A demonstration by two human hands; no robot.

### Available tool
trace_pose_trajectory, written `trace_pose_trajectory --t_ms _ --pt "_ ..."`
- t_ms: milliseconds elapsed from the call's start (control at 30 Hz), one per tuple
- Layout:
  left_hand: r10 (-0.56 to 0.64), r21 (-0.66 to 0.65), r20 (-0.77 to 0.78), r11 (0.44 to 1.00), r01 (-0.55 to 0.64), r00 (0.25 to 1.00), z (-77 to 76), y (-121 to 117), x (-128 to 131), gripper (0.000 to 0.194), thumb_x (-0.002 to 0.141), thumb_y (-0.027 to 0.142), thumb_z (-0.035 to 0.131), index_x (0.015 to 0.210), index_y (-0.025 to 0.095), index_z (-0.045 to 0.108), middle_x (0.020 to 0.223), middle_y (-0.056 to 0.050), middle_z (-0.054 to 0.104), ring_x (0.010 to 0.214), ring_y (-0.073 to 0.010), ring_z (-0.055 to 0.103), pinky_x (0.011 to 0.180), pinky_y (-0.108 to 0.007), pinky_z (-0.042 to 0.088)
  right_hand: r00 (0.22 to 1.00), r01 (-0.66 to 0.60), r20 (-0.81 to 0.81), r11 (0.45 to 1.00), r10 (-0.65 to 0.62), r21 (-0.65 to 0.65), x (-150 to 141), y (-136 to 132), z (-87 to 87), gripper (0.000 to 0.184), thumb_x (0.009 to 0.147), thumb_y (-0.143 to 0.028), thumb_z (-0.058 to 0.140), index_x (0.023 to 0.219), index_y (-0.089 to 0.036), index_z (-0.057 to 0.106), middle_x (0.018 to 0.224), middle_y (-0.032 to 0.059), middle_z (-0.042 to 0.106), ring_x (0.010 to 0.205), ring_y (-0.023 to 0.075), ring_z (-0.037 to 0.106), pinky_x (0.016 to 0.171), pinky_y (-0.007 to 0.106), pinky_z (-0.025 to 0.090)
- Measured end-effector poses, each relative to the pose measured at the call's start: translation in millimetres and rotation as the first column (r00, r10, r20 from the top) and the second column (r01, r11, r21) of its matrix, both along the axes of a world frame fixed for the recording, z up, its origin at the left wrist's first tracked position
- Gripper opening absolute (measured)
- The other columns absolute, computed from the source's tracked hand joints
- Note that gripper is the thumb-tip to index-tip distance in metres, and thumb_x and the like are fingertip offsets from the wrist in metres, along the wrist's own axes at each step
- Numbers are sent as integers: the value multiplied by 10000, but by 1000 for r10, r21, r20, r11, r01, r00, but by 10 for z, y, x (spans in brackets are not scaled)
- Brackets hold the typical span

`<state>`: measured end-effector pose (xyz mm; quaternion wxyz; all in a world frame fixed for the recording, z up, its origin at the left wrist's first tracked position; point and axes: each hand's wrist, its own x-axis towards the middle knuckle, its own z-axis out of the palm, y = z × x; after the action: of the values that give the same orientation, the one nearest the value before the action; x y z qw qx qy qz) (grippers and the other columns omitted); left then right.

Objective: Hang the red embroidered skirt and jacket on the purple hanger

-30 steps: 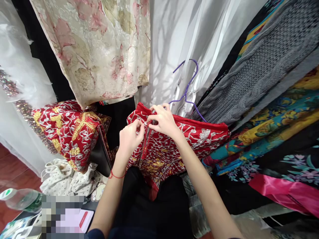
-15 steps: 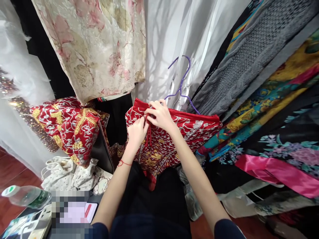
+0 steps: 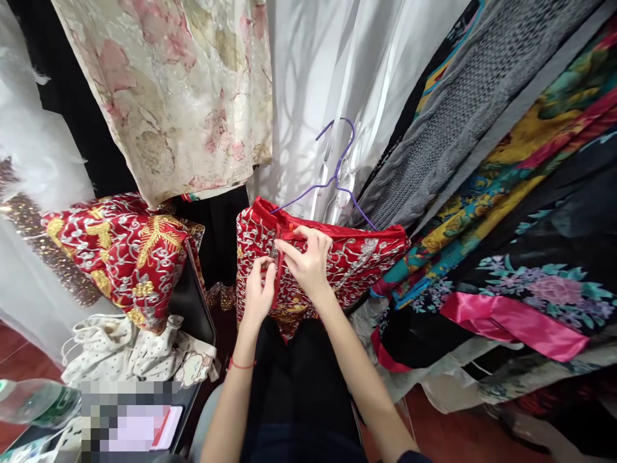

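Red embroidered garment [image 3: 354, 260]: located at the purple hanger [image 3: 336, 179], above the black-clad lap [image 3: 294, 392]. I observe right hand [image 3: 307, 260] fingers touching its front near the upper edge; left hand [image 3: 260, 286], fingers curled, beside the red strip [image 3: 278, 276]. Whether either grips, I cannot tell.

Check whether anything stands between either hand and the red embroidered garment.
Nothing visible does. The right hand is at the waistband of the red embroidered garment; the left hand is lower, at its front, contact unclear. A narrow red strip hangs beside them. The purple hanger rises beyond the waistband.
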<state>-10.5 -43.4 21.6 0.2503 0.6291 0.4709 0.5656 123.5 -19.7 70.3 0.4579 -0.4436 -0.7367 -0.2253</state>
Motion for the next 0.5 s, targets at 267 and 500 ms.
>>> trace_pose_trajectory --t_ms 267,500 --pt "-41 -294 491 933 210 870 -748 -379 217 482 953 588 439 1155 180 597 1027 -95 677 900 -190 650 814 -310 537 859 -374 -464 884 216 -281 -97 -447 -679 313 977 -213 480 1153 -246 737 1163 107 653 1049 202 642 944 369 508" --pt "-273 -291 394 869 401 878 -691 -389 151 381 932 533 542 980 163 622 849 -30 599 735 -130 526 711 -256 459 505 -656 -857 692 106 -301 -60 -695 -1080 285 940 -320 576 1200 -242 662 1132 82 740 1050 211 702 941 368 554"
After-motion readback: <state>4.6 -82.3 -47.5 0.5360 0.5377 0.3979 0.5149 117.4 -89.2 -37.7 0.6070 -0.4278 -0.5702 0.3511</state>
